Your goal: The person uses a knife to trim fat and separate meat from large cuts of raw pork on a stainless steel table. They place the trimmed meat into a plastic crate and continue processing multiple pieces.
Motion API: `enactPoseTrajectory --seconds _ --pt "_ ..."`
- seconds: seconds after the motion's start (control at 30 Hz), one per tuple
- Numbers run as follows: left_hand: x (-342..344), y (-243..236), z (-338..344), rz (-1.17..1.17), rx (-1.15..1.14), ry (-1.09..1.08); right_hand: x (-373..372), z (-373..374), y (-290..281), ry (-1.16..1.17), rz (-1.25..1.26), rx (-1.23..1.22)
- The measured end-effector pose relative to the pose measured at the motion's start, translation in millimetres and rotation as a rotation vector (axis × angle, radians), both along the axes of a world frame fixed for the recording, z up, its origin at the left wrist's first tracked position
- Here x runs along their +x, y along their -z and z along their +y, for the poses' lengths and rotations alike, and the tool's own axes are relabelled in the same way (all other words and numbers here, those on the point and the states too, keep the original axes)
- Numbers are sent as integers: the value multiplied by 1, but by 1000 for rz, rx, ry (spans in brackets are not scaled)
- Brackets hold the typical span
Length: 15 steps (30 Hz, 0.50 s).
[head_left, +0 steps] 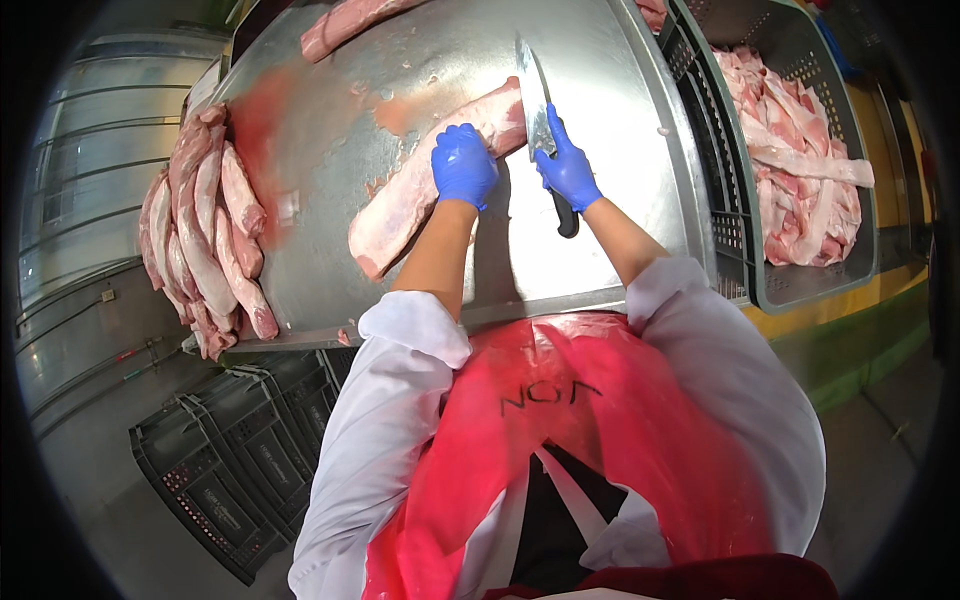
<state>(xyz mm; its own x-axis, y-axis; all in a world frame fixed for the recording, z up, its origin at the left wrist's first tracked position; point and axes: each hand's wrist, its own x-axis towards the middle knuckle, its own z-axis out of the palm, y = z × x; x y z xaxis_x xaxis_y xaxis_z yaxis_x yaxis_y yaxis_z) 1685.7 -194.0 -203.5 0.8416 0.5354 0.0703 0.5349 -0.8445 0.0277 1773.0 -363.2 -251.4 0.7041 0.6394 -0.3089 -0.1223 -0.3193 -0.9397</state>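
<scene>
A long pale-pink pork loin (pixel 392 222) lies slantwise on the metal table, its far end up by the knife. My left hand (pixel 465 168), in a blue glove, presses on the loin's upper half with its fingers curled in against the meat. In my right hand (pixel 569 174), also gloved in blue, is a knife (pixel 534 95) with a black handle. Its long blade points away from me, just right of the loin's far end. My right index finger stretches along the back of the blade, and the other fingers wrap round the grip.
Several loin strips (pixel 205 225) are heaped over the table's left edge. Another piece (pixel 355 22) lies at the far side. On the right, a grey perforated crate (pixel 815 292) holds pale trimmings (pixel 800 170). Dark crates (pixel 225 470) stand below left. The steel tabletop (pixel 610 120) has bloody patches.
</scene>
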Motion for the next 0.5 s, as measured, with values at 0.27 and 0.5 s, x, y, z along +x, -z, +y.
enactPoseTrajectory --seconds 0.27,0.5 --pt "-13 -4 20 -188 -306 -245 -8 6 -21 -109 -29 42" --pt "5 -17 15 -281 -578 -371 -19 26 -17 -299 -149 59"
